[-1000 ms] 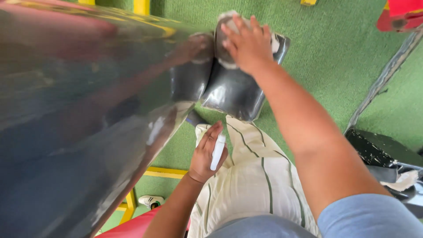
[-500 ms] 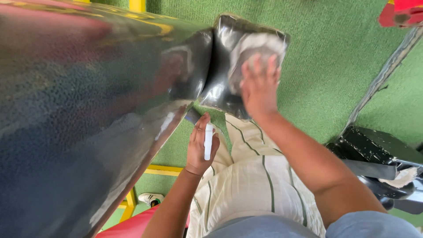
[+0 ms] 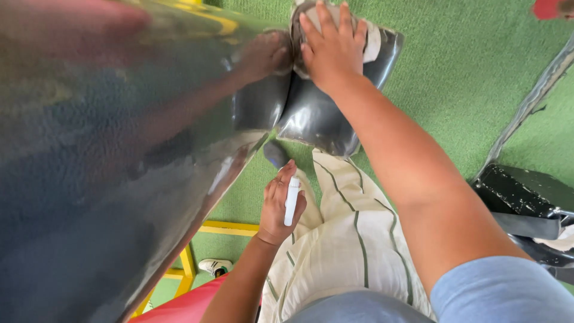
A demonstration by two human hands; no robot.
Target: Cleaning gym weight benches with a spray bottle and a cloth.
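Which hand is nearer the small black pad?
Right. The right hand presses a cloth on the black pad; the left hand holds a white tube below it.

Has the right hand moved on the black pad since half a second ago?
Yes. The right hand and its cloth slid from the lower part of the black pad up to its far end; the left hand holds a white tube.

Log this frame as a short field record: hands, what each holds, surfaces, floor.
right hand: palm down, pressing a pale cloth on a shiny black pad
left hand: gripping a slim white bottle, held low, off the pad
large surface: glossy black panel, left of the pad, reflecting the arm
floor: green carpet
clothing: cream striped trousers
lower left: yellow frame
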